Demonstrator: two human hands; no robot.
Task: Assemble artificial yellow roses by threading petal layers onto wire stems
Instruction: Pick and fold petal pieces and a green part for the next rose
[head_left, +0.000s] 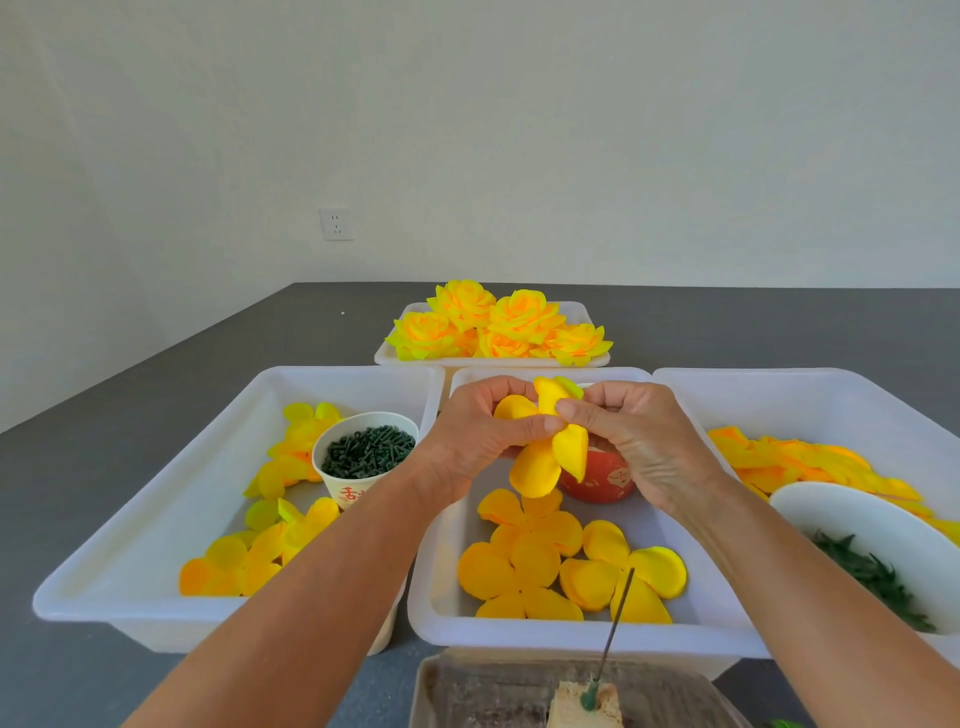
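Held above the middle tray by 2 hands: left hand and right hand, thumbs and forefingers pinching 1 petal layer at its center. Directly below and nearer: wire stem, upright, leaning slightly right, about midway between both hands.

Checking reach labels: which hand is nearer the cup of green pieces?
Left. The left hand is just right of the cup of green pieces; the right hand is farther right, beyond the held petal layer.

A plain white wall (one socket) backs the grey table.
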